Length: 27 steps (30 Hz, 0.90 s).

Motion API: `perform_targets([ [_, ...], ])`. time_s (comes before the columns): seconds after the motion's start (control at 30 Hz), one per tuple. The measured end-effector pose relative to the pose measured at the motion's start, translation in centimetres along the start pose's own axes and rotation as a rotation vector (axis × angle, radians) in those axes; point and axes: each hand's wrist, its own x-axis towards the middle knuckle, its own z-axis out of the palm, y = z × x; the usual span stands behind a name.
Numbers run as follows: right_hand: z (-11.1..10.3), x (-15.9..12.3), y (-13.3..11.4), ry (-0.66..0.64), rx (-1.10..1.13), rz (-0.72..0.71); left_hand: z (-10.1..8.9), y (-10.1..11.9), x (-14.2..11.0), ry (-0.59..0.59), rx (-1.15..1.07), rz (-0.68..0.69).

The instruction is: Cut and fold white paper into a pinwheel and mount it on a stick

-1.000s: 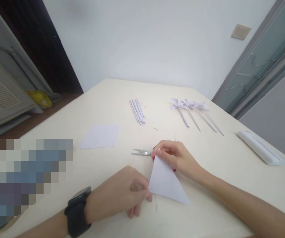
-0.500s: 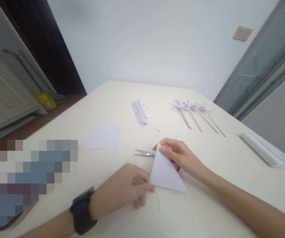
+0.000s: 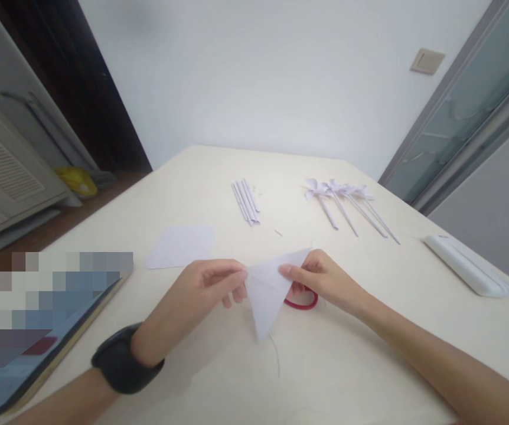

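Note:
A folded triangle of white paper (image 3: 268, 289) is held up between both hands, one point hanging down. My left hand (image 3: 214, 284), with a black watch on its wrist, pinches the paper's left corner. With thumb and fingers, my right hand (image 3: 320, 274) grips its right side. Scissors (image 3: 302, 302) lie on the table behind the paper; only part of a red handle shows, and their blades are hidden. Below the paper's tip a thin thread-like strand (image 3: 276, 357) rests on the table. A flat white paper sheet (image 3: 179, 245) lies beyond my left hand.
Several rolled paper sticks (image 3: 245, 202) lie at the table's middle back. Several paper pinwheels (image 3: 345, 200) on sticks are at the right back. A white flat-sided package (image 3: 469, 265) sits near the right edge. A partly pixelated tablet-like device (image 3: 55, 366) is at left.
The folded paper has turned, its point now downward. My left hand has moved up and left to another corner. The scissor blades, visible before, are now covered.

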Motion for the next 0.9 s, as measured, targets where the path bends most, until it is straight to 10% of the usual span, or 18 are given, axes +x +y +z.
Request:
perform_targets([
  [0.27, 1.6, -0.9, -0.8, -0.288, -0.076, 0.008, 0.4, 1.7, -0.7, 0.126, 0.004, -0.015],
  [0.6, 2.1, -1.0, -0.6, -0.19, -0.093, -0.01, 1.8, 1.7, -0.7, -0.228, -0.569, -0.132],
  [0.9, 2.2, -0.7, -0.7, -0.125, -0.061, 0.008, 0.9, 3.0, -0.9, -0.25, -0.42, -0.149],
])
